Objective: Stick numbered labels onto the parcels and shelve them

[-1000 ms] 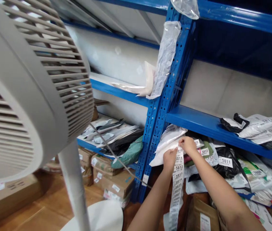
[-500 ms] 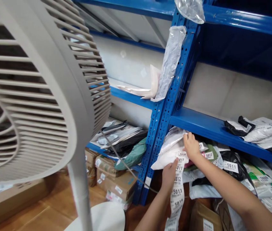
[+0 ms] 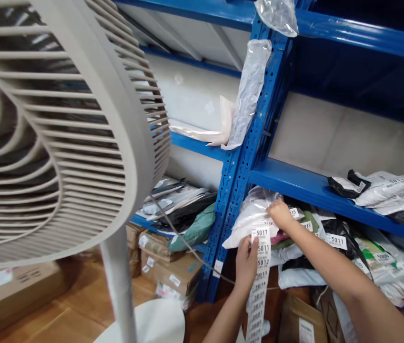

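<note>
My left hand (image 3: 247,259) is closed on a long strip of numbered labels (image 3: 261,286), which hangs down with 5017 at its top end. Just above that end, a label reading 5016 (image 3: 268,224) shows on a white plastic parcel bag (image 3: 247,216) at the left end of the lower shelf. My right hand (image 3: 281,216) has its fingers bent in on the right side of this bag, pinching its plastic; the fingertips are partly hidden. Right of my hand lie more bagged parcels, one a black bag (image 3: 343,238) labelled 5011.
A large white fan (image 3: 130,143) fills the left side, close to me. A blue post (image 3: 237,166) stands between two shelf bays. Cardboard boxes (image 3: 178,276) sit on the floor, and a thin cord (image 3: 176,233) crosses before the post. More parcels (image 3: 388,190) lie on the shelf above.
The strip's top end has come slightly down and left, apart from the 5016 label on the bag. My right hand has shifted a little down. The fan takes up more of the view.
</note>
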Demonstrator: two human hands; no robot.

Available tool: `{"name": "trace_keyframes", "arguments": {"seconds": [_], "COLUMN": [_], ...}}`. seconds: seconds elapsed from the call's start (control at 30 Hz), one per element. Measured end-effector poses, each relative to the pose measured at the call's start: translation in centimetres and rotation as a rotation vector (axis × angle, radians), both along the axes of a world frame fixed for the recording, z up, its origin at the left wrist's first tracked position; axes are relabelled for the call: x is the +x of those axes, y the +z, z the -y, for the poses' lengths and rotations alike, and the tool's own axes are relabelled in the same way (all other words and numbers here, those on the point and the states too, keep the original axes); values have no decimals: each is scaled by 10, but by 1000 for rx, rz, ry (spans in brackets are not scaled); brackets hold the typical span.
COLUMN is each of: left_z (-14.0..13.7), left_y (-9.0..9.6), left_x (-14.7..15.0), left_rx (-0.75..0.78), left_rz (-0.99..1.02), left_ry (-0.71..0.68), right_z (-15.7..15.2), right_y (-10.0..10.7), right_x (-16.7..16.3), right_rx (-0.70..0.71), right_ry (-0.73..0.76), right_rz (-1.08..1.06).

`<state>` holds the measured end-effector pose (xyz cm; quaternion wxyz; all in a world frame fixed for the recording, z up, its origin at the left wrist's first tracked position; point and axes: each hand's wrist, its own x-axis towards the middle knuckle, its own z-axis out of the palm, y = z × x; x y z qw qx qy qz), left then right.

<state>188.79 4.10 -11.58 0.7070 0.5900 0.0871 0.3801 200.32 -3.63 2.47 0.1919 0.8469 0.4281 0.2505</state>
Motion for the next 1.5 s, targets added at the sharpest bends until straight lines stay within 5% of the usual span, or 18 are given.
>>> {"name": "trace_keyframes", "arguments": {"seconds": [0.27,0.4,0.53,0.8,1.13,1.5], "left_z": [-19,-29,-44,-44,-38,-16], "left_y": [-7,-4,13,37,39,53], "left_x": [12,4,0,12,21,38], "left_rx": [105,14,-133,120,57,-95], "left_rz": [15,-12,-51,-82,-83,-34], "left_ry": [-29,9,-176,-91,-180,-266], "right_z": [24,25,27,34,38,52], "right_y": [-23,-28,-33,-42,-61,-34], "right_x": [-28,-28,-27,-24,-10,-32], "right_rx": [-8,27,49,115,256,661], "right_ry": [48,34,18,96,245,189], "right_rz": [-42,-41,-31,8,44,-585]}}
